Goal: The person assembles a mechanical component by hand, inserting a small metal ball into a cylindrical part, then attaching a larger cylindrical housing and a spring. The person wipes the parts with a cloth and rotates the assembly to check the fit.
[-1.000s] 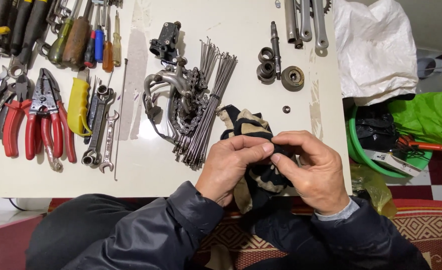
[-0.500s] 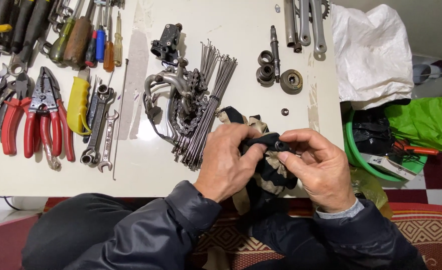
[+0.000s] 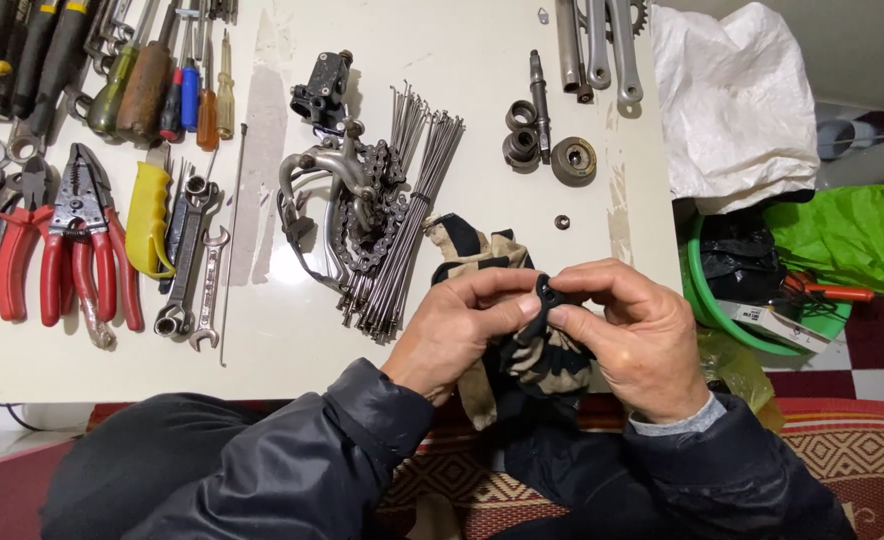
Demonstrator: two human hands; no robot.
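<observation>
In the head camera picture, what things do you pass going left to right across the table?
red-handled pliers → yellow handle → wrenches → bike chain → bundle of spokes → small black part in both hands → white bag

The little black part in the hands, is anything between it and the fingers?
No. Both hands, left hand and right hand, pinch the small black part directly with bare fingertips. The beige and black cloth lies under and behind it, not in between.
</observation>
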